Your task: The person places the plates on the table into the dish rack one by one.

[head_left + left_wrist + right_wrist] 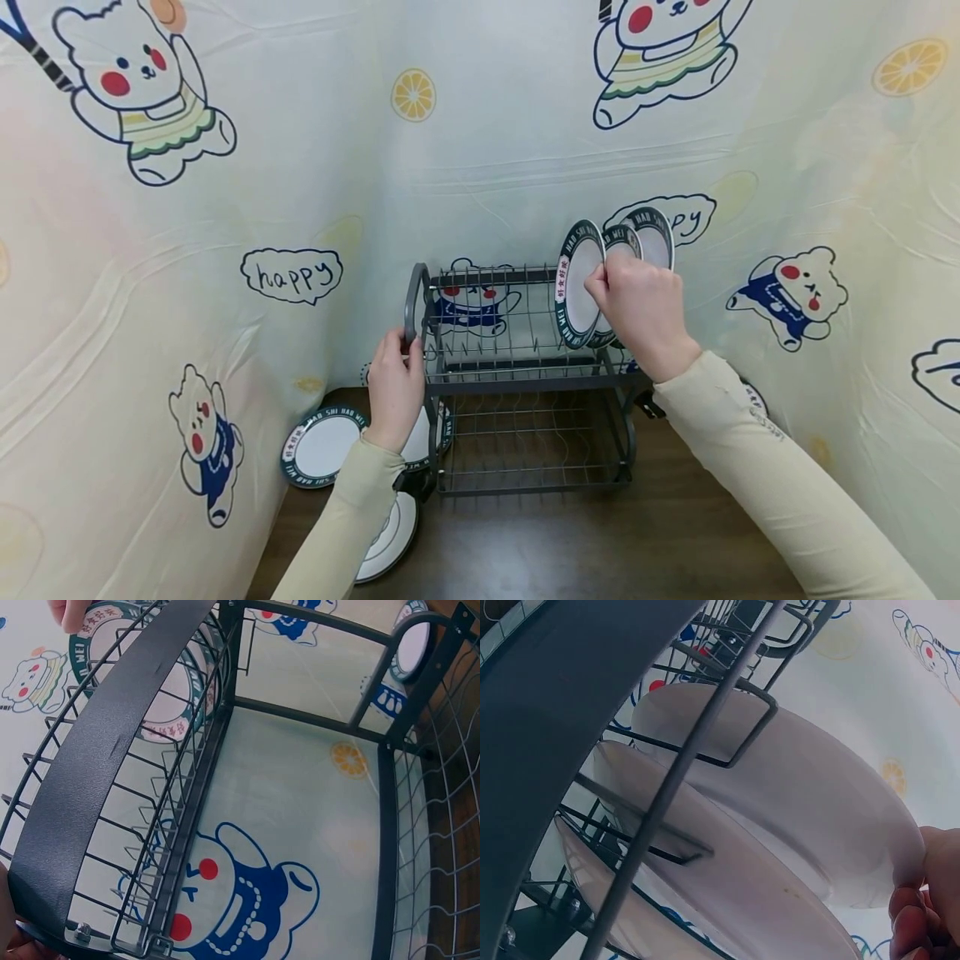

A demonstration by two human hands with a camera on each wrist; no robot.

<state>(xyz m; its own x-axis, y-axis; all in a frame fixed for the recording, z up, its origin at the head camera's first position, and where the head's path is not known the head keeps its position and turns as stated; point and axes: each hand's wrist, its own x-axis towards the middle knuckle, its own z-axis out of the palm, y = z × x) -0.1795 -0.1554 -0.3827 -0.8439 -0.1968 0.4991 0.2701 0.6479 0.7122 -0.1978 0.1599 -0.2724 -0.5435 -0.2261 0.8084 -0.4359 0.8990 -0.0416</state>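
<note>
A dark two-tier dish rack (525, 385) stands on the brown table. My left hand (396, 387) grips the left end frame of its upper tier; in the left wrist view only bits of the fingers (11, 930) show at the lower left. Three round plates with green lettered rims stand on edge at the upper tier's right end. My right hand (645, 308) pinches the rim of the leftmost plate (579, 287), whose pale underside (795, 787) shows in the right wrist view. Behind it are the middle plate (624, 237) and the rightmost plate (654, 233).
Left of the rack lie a green-rimmed plate (326, 446), another one partly behind the left hand (416, 442), and a ringed white plate (393, 537) near the left forearm. One more plate (756, 398) peeks out behind the right sleeve. A printed cloth (480, 167) hangs around the table.
</note>
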